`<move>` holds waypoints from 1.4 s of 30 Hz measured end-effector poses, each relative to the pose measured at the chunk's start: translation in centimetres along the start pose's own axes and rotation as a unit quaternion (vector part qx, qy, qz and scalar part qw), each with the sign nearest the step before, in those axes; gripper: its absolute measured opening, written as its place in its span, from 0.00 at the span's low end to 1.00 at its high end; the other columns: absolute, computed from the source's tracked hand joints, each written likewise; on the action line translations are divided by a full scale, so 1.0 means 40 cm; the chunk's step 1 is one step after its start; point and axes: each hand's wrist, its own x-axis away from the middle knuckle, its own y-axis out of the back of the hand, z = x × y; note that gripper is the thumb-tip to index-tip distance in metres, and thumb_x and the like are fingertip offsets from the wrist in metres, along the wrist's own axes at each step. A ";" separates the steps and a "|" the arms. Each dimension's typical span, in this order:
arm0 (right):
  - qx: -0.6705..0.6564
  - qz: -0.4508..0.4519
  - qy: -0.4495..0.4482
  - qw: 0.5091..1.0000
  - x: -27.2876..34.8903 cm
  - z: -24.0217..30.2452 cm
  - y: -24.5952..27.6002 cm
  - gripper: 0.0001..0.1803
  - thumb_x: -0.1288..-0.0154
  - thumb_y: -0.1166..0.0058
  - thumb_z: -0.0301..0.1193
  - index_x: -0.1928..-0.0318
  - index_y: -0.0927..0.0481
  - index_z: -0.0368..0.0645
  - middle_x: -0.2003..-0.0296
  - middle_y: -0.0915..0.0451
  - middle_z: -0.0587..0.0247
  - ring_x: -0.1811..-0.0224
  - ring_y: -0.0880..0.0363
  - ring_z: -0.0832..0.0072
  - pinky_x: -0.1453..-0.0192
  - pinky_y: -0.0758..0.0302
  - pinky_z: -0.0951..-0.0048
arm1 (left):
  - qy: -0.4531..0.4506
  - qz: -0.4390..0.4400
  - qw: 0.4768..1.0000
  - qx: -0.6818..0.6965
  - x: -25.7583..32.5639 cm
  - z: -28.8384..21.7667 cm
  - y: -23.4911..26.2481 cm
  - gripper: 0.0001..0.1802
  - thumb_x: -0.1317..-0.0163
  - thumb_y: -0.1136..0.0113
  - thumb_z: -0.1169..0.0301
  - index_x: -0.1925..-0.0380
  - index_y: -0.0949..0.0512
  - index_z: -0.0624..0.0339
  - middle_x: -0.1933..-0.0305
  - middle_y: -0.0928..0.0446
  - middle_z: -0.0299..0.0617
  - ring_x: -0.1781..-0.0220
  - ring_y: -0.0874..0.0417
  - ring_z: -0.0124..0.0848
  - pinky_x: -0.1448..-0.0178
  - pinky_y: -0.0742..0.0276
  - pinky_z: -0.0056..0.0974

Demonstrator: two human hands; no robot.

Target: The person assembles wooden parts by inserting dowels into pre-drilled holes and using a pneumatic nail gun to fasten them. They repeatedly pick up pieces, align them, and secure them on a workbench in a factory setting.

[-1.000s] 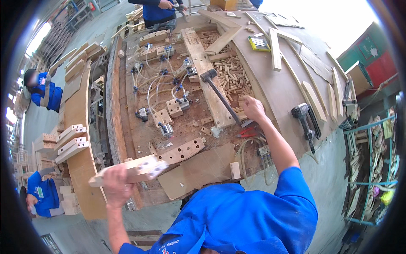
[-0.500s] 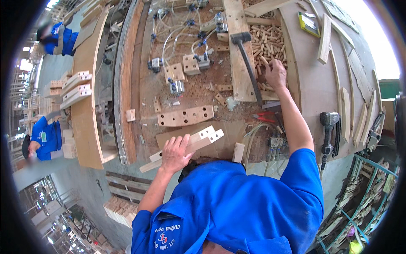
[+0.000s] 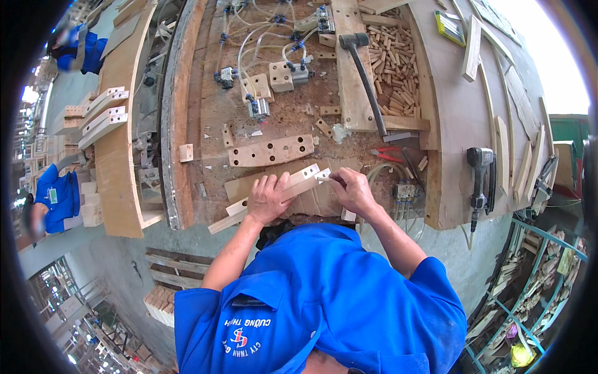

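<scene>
My left hand [image 3: 266, 199] is closed over two pale wooden bars [image 3: 301, 182] lying side by side at a slant near the bench's front edge. Dark holes show in the bars' right ends. At those ends my right hand [image 3: 355, 192] pinches a small wooden dowel [image 3: 324, 179], its tip at or just above a hole; whether it has entered cannot be made out. Beneath the bars lies a brown cardboard sheet [image 3: 240, 186]. A wider board with several holes [image 3: 271, 151] rests just beyond them.
Loose dowels [image 3: 394, 62] fill a wooden bin at the back right. A black mallet [image 3: 364, 78] lies on a plank beside it. Pneumatic clamps with hoses [image 3: 258, 90] stand further back. Red-handled pliers [image 3: 387, 156] and a power driver [image 3: 479, 181] lie to the right. Two co-workers are at left.
My right hand has come from the dowel bin to the right ends of the bars, bringing a dowel. My left hand still grips the bars, and the view has shifted slightly.
</scene>
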 end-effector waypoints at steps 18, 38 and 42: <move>0.072 0.129 0.093 0.985 -0.082 -0.022 -0.030 0.02 0.39 0.40 0.21 0.65 0.18 0.38 0.67 0.16 0.47 0.61 0.14 0.45 0.55 0.18 0.49 | 0.001 0.024 1.000 0.002 -0.002 0.000 -0.012 0.40 0.45 0.23 0.51 0.34 0.26 0.51 0.59 0.23 0.42 0.56 0.20 0.44 0.54 0.26 0.49; 0.236 -0.107 -0.190 0.947 -0.549 -0.298 0.397 0.14 0.32 0.35 0.39 0.53 0.10 0.44 0.52 0.11 0.43 0.43 0.13 0.47 0.39 0.18 0.48 | -0.013 -0.008 1.000 -0.026 -0.023 -0.015 -0.001 0.40 0.47 0.23 0.52 0.35 0.26 0.52 0.58 0.25 0.42 0.57 0.21 0.43 0.55 0.27 0.49; 0.238 -0.117 -0.221 0.939 -0.566 -0.294 0.325 0.17 0.30 0.36 0.40 0.51 0.13 0.39 0.52 0.12 0.38 0.45 0.14 0.44 0.39 0.19 0.46 | 0.003 0.020 0.999 -0.035 -0.009 -0.010 -0.002 0.41 0.47 0.23 0.51 0.34 0.26 0.51 0.57 0.25 0.42 0.56 0.21 0.43 0.54 0.27 0.49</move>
